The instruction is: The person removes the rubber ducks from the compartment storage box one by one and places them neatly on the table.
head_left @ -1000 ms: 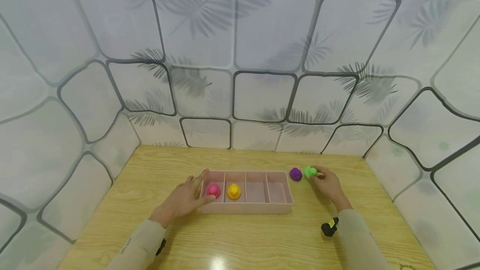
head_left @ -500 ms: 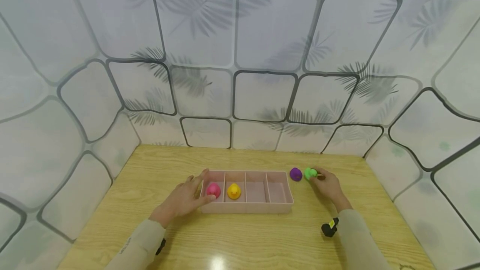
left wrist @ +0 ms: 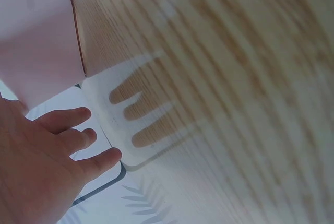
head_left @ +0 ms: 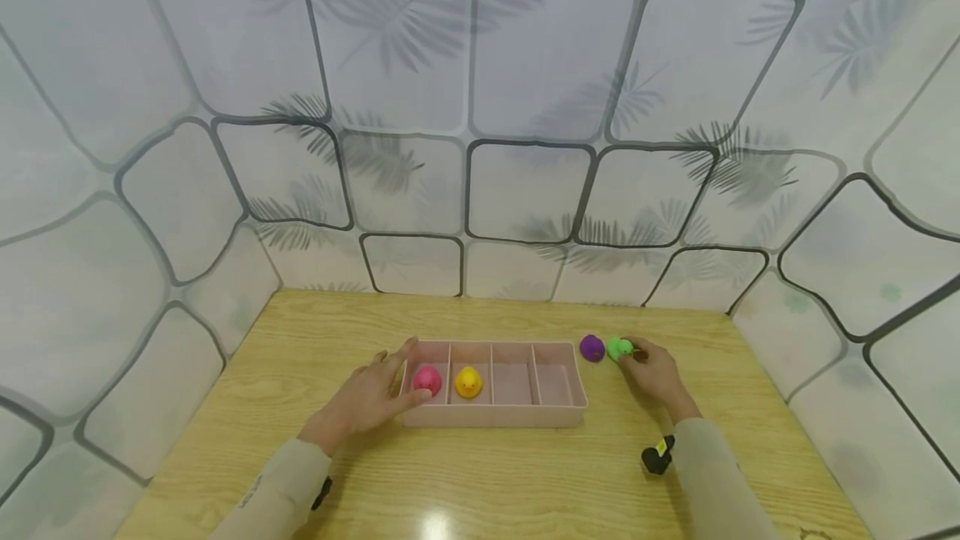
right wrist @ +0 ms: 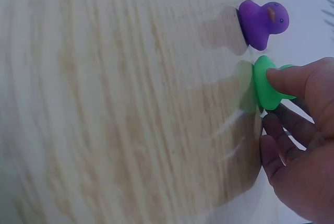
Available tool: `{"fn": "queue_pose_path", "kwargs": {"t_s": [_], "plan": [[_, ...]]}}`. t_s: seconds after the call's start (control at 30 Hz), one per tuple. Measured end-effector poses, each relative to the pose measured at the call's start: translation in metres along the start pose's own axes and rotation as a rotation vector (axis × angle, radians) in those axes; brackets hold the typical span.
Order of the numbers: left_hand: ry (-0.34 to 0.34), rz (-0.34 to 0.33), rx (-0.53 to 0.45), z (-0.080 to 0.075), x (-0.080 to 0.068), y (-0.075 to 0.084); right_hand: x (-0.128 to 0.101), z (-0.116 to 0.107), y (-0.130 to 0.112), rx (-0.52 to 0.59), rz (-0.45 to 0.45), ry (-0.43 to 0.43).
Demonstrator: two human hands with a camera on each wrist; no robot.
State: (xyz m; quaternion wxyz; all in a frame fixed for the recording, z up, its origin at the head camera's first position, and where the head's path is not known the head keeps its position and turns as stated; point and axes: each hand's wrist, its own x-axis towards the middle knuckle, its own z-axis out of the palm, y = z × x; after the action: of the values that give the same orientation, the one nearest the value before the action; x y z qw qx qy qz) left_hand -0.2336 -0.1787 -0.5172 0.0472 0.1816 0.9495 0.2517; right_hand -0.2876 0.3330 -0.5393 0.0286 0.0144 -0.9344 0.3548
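Note:
A pink tray (head_left: 495, 418) with several compartments sits mid-table; its pale wall fills a corner of the left wrist view (left wrist: 36, 41). A pink duck (head_left: 427, 379) is in its leftmost compartment and a yellow duck (head_left: 468, 381) in the one beside it. My left hand (head_left: 390, 382) rests against the tray's left end, fingers straight (left wrist: 62, 140). To the right of the tray, on the table, stand a purple duck (head_left: 592, 347) (right wrist: 261, 23) and a green duck (head_left: 618, 347) (right wrist: 266, 83). My right hand (head_left: 633, 354) (right wrist: 284, 98) pinches the green duck.
The wooden table (head_left: 480, 482) is walled on three sides by patterned white sheeting (head_left: 525, 190). The tray's two right compartments hold nothing. A black wrist camera (head_left: 656, 457) sits under my right sleeve.

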Motion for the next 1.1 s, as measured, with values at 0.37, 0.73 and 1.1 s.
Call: {"fn": "queue_pose_path", "kwargs": {"t_s": [0.37, 0.73, 1.1], "plan": [[-0.005, -0.015, -0.002, 0.001, 0.001, -0.001, -0.002, 0.002, 0.001, -0.007, -0.039, 0.021], [-0.007, -0.02, -0.004, 0.001, 0.001, -0.001, -0.004, -0.007, -0.006, 0.045, 0.027, -0.032], [-0.007, -0.005, -0.004, 0.0, 0.001, -0.001, -0.004, -0.015, -0.04, 0.038, -0.037, 0.033]]}}
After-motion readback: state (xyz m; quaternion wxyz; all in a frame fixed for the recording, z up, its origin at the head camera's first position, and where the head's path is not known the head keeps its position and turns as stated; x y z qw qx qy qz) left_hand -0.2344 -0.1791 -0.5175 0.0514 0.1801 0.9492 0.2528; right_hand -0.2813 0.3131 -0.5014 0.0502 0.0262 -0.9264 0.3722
